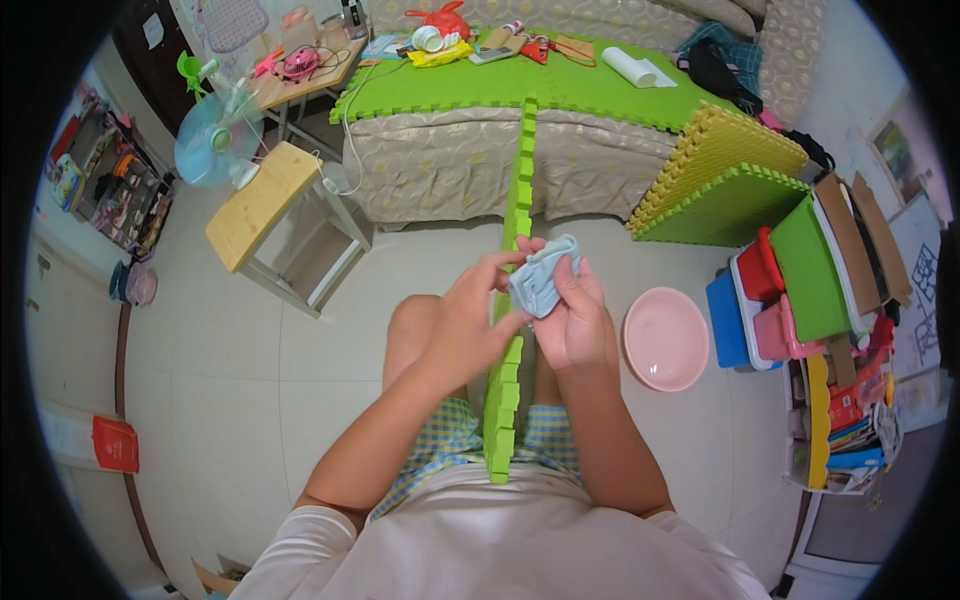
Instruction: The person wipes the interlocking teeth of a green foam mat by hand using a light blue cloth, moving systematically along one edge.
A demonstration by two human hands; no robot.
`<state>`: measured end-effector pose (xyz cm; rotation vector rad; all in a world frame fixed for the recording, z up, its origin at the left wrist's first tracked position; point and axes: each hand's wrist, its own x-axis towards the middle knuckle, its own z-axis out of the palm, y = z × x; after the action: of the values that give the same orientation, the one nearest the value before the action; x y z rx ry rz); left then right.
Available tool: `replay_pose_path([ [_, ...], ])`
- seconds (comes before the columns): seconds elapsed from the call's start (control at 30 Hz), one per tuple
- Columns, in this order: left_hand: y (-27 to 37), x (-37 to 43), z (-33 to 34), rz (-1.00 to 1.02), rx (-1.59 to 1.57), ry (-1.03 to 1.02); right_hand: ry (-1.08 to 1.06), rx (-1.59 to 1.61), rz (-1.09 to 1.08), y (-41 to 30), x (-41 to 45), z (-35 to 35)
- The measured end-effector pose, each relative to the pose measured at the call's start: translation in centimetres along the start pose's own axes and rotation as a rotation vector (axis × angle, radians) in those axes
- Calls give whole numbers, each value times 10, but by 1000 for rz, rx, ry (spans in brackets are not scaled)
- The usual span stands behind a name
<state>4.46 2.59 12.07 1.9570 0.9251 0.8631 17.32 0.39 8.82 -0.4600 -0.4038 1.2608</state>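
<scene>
A folded light blue cloth (pixel 541 277) lies in my right hand (pixel 574 322), pinned by the thumb against the fingers. My left hand (pixel 469 319) is at the cloth's left side, thumb and fingers spread apart; I cannot tell whether the fingertips touch it. Beneath both hands a green foam mat (pixel 501 409) stands on edge between my legs. Its toothed rim runs from my waist towards the sofa.
A pink basin (pixel 666 339) sits on the floor to the right. Foam mats (pixel 720 206) lean beside stacked storage bins (pixel 757 300). On the left are a wooden-topped stool (pixel 262 202) and a fan (pixel 220 139). A mat-covered sofa (pixel 450 165) holds a paper roll (pixel 628 67).
</scene>
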Motion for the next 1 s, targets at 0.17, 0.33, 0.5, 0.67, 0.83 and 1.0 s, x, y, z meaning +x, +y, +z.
replay_pose_path([
  [0.17, -50, 8, -14, -150, -625, -21, -41, -278, -123, -1, -1, -20],
  [0.33, -45, 15, -15, -297, -773, -72, 4, -399, -1, 0, -3, -28],
  [0.5, -42, 14, -1, -213, -432, -44, -71, -211, 18, 8, 2, -25],
  [0.67, -51, 32, 0, -163, -570, 161, -31, -155, 43, 7, 7, -26],
  [0.83, -55, 28, -2, -258, -703, 172, 3, -379, 52, -9, 13, -36],
  [1.0, -77, 14, -2, -346, -791, 131, -67, -505, 298, 1, 8, -42],
])
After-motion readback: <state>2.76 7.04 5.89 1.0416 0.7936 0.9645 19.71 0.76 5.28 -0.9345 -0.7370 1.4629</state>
